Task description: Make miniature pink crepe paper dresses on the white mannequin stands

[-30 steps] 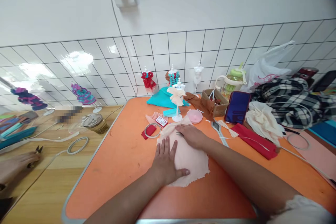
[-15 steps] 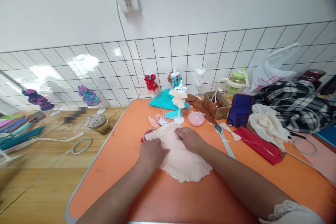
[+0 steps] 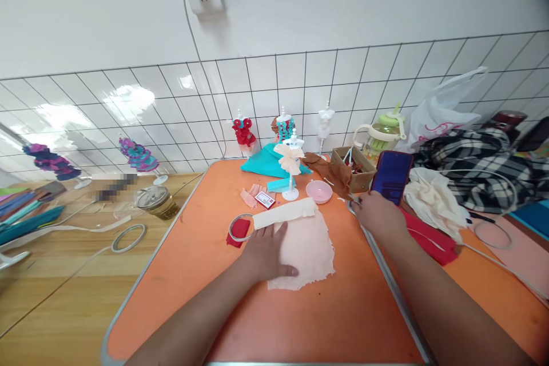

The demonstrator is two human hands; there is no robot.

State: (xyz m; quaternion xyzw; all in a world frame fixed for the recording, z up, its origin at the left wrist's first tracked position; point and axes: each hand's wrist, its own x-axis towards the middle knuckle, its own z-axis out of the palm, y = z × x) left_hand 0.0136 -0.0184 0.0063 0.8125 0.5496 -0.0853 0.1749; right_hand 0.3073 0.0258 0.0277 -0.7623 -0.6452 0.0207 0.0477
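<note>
My left hand [image 3: 265,254] lies spread on a pale pink piece of cloth [image 3: 306,251] with ragged edges. Along the cloth's far side runs a cream band [image 3: 285,213]; whether it is a fold or a separate strip I cannot tell. Just beyond my left fingertips, a thin ring-shaped roll [image 3: 231,230] rests over a folded red cloth [image 3: 238,234]. My right hand [image 3: 381,217] is at the table's right seam, its fingers closed beside a small grey object [image 3: 352,205], mostly hidden. What they hold is unclear.
Behind the cloth are a dress form with cream ruffles [image 3: 291,166], a pink dish [image 3: 319,191] and a small labelled box [image 3: 265,199]. To the right lie a phone [image 3: 391,174], a red cloth strip [image 3: 433,243] and crumpled cream fabric [image 3: 437,197]. A lidded jar [image 3: 158,202] stands left.
My right hand has left the cloth and moved right to the table seam. My left hand has opened flat on the cloth, uncovering the ring-shaped roll; the cream band now shows along the far edge.
</note>
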